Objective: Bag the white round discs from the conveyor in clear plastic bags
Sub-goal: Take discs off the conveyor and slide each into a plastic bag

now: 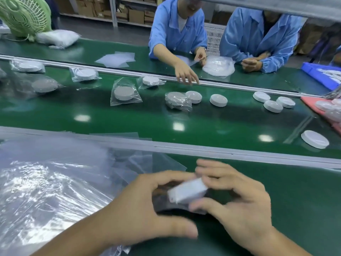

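A white round disc point(187, 191) is tilted on edge between my two hands, partly inside a clear plastic bag point(166, 206). My left hand point(147, 207) grips the bag and the disc's left side. My right hand point(238, 204) curls round the disc's right side. Both hands are blurred. Bare discs lie on the green conveyor point(129, 122): one near the right edge point(314, 142), one mid-belt point(218, 100) and a group of three point(273, 102). Several bagged discs point(125, 94) lie further left on the belt.
A large pile of clear bags point(48, 182) covers the near bench at left. Two people in blue coats point(177, 30) work across the belt; one reaches a hand point(186, 75) toward it. A green fan point(24, 15), a blue tray point(321, 74) and a pink tray point(319, 108) stand around.
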{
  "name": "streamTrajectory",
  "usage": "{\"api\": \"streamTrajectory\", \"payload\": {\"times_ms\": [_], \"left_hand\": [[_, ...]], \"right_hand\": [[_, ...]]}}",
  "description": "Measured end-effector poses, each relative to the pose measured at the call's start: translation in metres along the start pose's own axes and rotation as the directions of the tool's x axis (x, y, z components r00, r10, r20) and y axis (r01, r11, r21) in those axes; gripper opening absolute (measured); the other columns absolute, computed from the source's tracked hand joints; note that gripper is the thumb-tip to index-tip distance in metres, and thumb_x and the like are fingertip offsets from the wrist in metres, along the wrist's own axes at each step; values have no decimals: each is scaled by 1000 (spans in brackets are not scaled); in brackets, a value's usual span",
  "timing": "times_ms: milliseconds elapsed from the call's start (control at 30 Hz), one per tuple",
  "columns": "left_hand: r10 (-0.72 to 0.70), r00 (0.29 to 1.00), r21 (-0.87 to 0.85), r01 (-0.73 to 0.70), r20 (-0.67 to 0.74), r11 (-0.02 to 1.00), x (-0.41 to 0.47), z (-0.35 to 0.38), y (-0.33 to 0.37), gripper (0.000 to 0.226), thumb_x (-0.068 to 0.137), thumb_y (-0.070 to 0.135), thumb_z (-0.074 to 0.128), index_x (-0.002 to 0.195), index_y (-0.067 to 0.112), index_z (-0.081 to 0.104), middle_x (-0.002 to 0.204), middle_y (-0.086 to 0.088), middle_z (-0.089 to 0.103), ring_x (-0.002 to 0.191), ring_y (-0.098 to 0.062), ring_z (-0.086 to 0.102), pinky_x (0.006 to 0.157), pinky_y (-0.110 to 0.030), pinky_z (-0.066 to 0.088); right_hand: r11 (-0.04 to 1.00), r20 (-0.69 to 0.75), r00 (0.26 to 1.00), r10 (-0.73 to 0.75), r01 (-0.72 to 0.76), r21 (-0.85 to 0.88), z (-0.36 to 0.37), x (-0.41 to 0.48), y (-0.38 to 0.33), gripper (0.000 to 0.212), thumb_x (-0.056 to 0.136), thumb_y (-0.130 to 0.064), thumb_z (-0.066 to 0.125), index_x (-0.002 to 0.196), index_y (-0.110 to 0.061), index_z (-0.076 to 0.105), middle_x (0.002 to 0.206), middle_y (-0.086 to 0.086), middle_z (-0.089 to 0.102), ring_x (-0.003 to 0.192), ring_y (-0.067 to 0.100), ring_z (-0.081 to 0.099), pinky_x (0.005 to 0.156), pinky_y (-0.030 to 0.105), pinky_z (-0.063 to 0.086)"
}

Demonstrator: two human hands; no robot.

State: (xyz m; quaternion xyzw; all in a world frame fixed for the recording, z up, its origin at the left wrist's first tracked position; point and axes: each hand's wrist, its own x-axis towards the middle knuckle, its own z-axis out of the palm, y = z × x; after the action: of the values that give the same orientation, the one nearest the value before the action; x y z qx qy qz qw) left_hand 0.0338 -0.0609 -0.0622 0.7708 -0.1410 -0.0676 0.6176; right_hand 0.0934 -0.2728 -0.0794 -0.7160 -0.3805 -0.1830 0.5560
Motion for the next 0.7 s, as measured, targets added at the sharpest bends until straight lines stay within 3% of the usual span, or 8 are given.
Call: {"api": "streamTrajectory", "payload": {"times_ms": [100, 200, 267, 300, 367, 433, 567, 700], "left_hand": [[168, 947, 213, -110, -275, 971, 2, 17, 0, 44, 75, 38, 85, 114, 49, 66, 113, 25, 70, 104, 1, 67, 85, -15, 52], [213, 821, 170, -143, -530, 975, 5, 17, 2, 21, 85, 42, 69, 106, 39, 68, 109, 20, 73, 99, -1, 70, 80, -18, 54], [192, 858, 229, -90, -476, 969, 6, 1, 3, 35, 93, 57, 55, 126, 43, 57, 125, 21, 65, 115, -2, 63, 86, -25, 53], [192, 887, 392, -14, -419, 920, 7, -12, 1, 45, 95, 67, 43, 136, 49, 46, 139, 25, 54, 132, -1, 49, 99, -28, 45], [95, 950, 728, 162, -299, 666, 9, -37, -10, 62, 90, 83, 13, 148, 62, 10, 163, 26, 14, 153, -7, 1, 122, -42, 18], [-178, 947, 848, 319, -268, 422, 10, -52, -21, 71, 80, 89, -5, 142, 63, -25, 163, 15, -25, 148, -18, -31, 123, -52, -8], [-340, 916, 894, 323, -213, 310, 10, -47, -38, 76, 74, 92, -7, 139, 62, -31, 158, 4, -37, 146, -25, -34, 119, -57, -15], [-326, 923, 913, 300, -205, 276, 6, -54, -31, 86, 74, 93, -1, 149, 55, -18, 165, 11, -20, 152, -19, -17, 123, -51, -5]], "right_hand": [[916, 60, 933, 354, -359, 180, 7, 2, -5, 41, 71, -69, 81, 83, -30, 84, 138, -11, 67, 135, 16, 58, 105, 36, 51], [829, 303, 853, 425, -502, 249, 13, 11, -9, 47, 63, -60, 92, 104, -37, 83, 120, -7, 76, 112, 15, 72, 91, 39, 60], [900, 229, 893, 388, -421, 113, 14, 30, -2, 30, 68, -46, 92, 95, -43, 82, 99, -13, 79, 91, 7, 75, 81, 24, 58], [913, 164, 907, 389, -403, 66, 13, 43, 8, 22, 70, -36, 92, 88, -44, 82, 93, -16, 79, 86, 1, 74, 79, 15, 55], [910, 45, 909, 415, -413, -49, 5, 75, 38, 28, 75, -16, 91, 79, -41, 81, 89, -18, 78, 83, -3, 72, 78, 10, 51], [863, -106, 890, 443, -455, -218, -7, 110, 79, 30, 79, -8, 87, 80, -37, 78, 89, -17, 78, 81, 1, 70, 78, 10, 49], [593, -245, 828, 504, -538, -599, -38, 165, 160, 20, 94, -13, 67, 108, -18, 80, 113, 7, 76, 97, 24, 69, 86, 20, 45], [490, 23, 695, 718, -481, -727, -29, 180, 182, 32, 106, -25, 51, 133, -23, 69, 138, 12, 64, 113, 34, 63, 89, 26, 44]]}}
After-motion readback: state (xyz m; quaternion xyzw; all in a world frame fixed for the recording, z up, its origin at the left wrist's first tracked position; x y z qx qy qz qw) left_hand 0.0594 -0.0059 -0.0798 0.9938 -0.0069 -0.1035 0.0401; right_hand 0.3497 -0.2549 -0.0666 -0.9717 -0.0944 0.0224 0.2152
